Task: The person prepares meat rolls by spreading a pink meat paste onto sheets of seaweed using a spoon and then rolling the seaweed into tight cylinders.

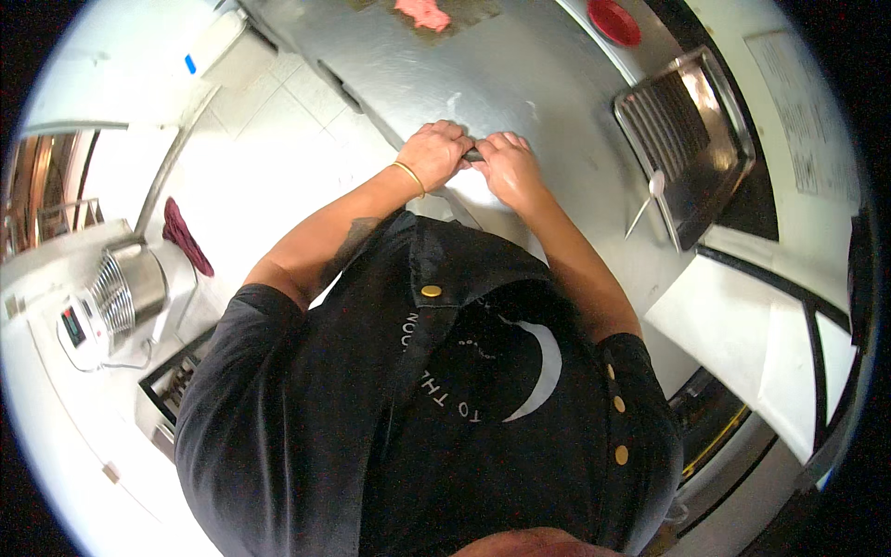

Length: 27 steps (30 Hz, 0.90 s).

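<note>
My left hand [437, 157], with a gold bangle at the wrist, is in front of my chest by the near edge of a stainless steel table [515, 76]. Close on its right is my right hand [511, 169]. Both hands have their fingers curled around a small dark object [474, 154], which spans the gap between them. Most of it is covered by the fingers, so I cannot tell what it is. Farther up the table, a soft pink mass [426, 14] lies on a brownish sheet [456, 24].
A metal tray [727, 167] holding a ribbed dark piece [665, 129] is at right, with a pale spoon [656, 184] at its near edge. A red round dish [614, 21] is beyond. At left stand a mixer [129, 292] and a maroon cloth [186, 237].
</note>
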### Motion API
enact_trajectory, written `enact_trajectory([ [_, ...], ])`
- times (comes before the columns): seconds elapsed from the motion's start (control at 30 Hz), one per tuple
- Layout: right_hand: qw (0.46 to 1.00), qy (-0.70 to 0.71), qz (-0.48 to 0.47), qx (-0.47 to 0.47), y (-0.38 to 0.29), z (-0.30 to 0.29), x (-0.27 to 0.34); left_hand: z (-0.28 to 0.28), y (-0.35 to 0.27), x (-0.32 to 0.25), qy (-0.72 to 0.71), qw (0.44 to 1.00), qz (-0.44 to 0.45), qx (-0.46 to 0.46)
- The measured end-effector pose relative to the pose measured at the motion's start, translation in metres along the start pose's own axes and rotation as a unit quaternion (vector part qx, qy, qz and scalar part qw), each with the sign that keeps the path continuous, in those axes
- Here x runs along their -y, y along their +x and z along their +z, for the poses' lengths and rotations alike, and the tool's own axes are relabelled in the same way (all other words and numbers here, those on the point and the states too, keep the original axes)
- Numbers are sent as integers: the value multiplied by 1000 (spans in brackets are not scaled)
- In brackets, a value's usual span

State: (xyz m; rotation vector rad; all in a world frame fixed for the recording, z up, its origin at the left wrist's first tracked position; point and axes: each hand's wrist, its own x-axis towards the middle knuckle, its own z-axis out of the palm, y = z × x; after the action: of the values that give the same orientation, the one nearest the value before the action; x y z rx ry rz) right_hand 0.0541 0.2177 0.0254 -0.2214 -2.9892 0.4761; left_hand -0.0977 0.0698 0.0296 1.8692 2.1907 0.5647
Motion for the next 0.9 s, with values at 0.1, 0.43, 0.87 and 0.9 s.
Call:
enact_trajectory([
  [0.1,998,-21,25,58,4,-3,6,-17,-41,10,-77,968,-67,-229],
  [0.43,994,18,-9,103,40,-4,49,31,-87,43,-764,550,-311,-135],
  [0.87,987,152,43,35,85,-25,99,-46,-89,49,-563,760,-40,-322],
  [0.9,987,149,43,29,88,-26,104,-47,-88,51,-554,761,-31,-335],
])
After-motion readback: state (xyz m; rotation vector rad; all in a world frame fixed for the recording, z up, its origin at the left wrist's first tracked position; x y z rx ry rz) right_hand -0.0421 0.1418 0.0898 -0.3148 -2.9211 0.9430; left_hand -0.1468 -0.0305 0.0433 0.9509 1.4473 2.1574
